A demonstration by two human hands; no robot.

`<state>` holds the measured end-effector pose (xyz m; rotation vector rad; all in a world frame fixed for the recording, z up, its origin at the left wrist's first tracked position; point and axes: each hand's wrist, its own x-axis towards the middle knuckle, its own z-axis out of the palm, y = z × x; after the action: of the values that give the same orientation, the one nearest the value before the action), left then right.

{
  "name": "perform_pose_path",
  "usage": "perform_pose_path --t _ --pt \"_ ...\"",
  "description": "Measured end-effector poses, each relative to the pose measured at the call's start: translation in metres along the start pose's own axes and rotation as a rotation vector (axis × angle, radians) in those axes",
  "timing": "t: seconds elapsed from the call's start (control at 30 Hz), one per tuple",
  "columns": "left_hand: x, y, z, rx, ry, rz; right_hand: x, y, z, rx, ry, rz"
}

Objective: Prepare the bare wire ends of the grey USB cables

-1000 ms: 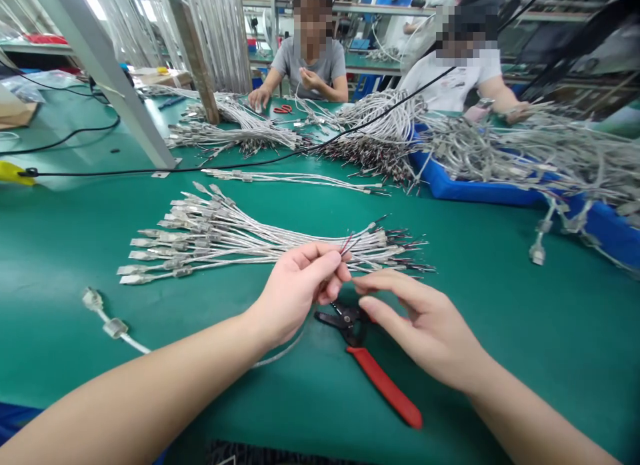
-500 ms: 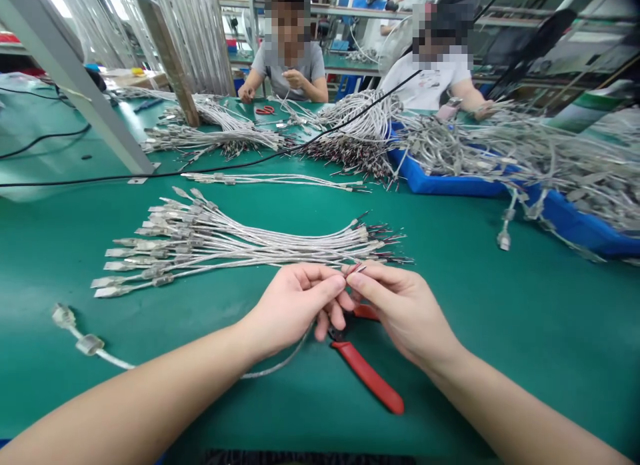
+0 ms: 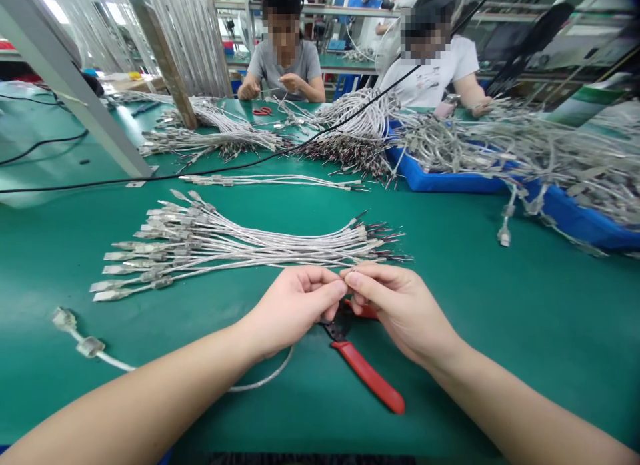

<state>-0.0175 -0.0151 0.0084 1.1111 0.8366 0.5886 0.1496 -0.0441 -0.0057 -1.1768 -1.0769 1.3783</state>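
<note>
In the upper left of the frame a metal post [image 3: 75, 85] stands on the green table [image 3: 500, 358]; a black cord [image 3: 225, 168] slants up across the view.

At the left, lower down, the plug of my single cable [image 3: 65, 319] lies loose. The cable passes under my left forearm and shows again as a slack curve rising to my left hand [image 3: 295, 305], slack enough, I'd say, not to tug at my fingers.

Near the middle, a fanned bundle of white cables [image 3: 300, 240] has its plugs to the left and dark wire ends to the right; facing one way probably keeps them untangled. A few more cables [image 3: 280, 180] lie straight behind it.

My left thumb and fingers are closed, gripping the cable near its end, I judge, to steady it. Just below, red-handled pliers [image 3: 370, 377] lie partly hidden by my hands, within easy reach.

My right hand [image 3: 400, 305] meets the left, thumb and forefinger pinched together, likely on the same end; such thin wire wants fingertips rather than a fist. The tip itself is hidden, so I can't tell its shape.

At the upper right, blue bins [image 3: 440, 182] hold heaped cables, their raised sides holding much of the tangle in, though some hang over the rim.
</note>
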Motion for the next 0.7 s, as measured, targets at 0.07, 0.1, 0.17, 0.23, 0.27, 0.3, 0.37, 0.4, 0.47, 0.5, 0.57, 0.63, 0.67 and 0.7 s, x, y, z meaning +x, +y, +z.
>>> perform_pose_path --t 0.07,0.1,0.17,0.23,0.27,0.3,0.37,0.4,0.47,0.5,0.57,0.63,0.67,0.7 --pt "0.000 0.000 0.001 -0.006 0.005 -0.004 0.000 0.001 0.000 0.023 0.008 0.006" --pt "0.000 -0.001 0.001 -0.016 0.014 -0.005 0.000 0.001 0.000 0.034 0.009 0.010" --pt "0.000 -0.001 0.003 -0.047 0.043 -0.004 0.000 0.001 0.000 0.053 0.008 0.015" --pt "0.001 -0.002 0.003 -0.085 0.074 0.006 0.000 0.001 0.001 0.063 0.010 0.022" --pt "0.001 -0.003 0.003 -0.103 0.085 0.016 0.000 0.001 0.001 0.069 0.016 0.029" --pt "0.001 -0.004 0.003 -0.119 0.093 0.026 0.000 0.000 0.002 0.078 0.022 0.040" --pt "0.002 -0.006 0.003 -0.141 0.098 0.040 0.000 0.001 0.002 0.093 0.033 0.062" --pt "0.002 -0.007 0.003 -0.149 0.097 0.042 -0.001 0.001 0.003 0.099 0.036 0.067" --pt "0.003 -0.009 0.002 -0.160 0.093 0.047 -0.001 0.002 0.003 0.100 0.037 0.066" --pt "0.003 -0.010 0.002 -0.164 0.091 0.054 -0.001 0.002 0.003 0.100 0.033 0.062" --pt "0.003 -0.011 0.002 -0.155 0.089 0.070 -0.001 0.002 0.003 0.102 0.027 0.060" --pt "0.003 -0.012 0.001 -0.130 0.088 0.073 0.000 0.001 0.003 0.108 0.020 0.070" --pt "0.003 -0.013 0.001 -0.117 0.091 0.071 0.000 0.000 0.004 0.110 0.018 0.079" --pt "0.003 -0.013 0.001 -0.108 0.096 0.071 0.000 0.000 0.004 0.110 0.016 0.089"
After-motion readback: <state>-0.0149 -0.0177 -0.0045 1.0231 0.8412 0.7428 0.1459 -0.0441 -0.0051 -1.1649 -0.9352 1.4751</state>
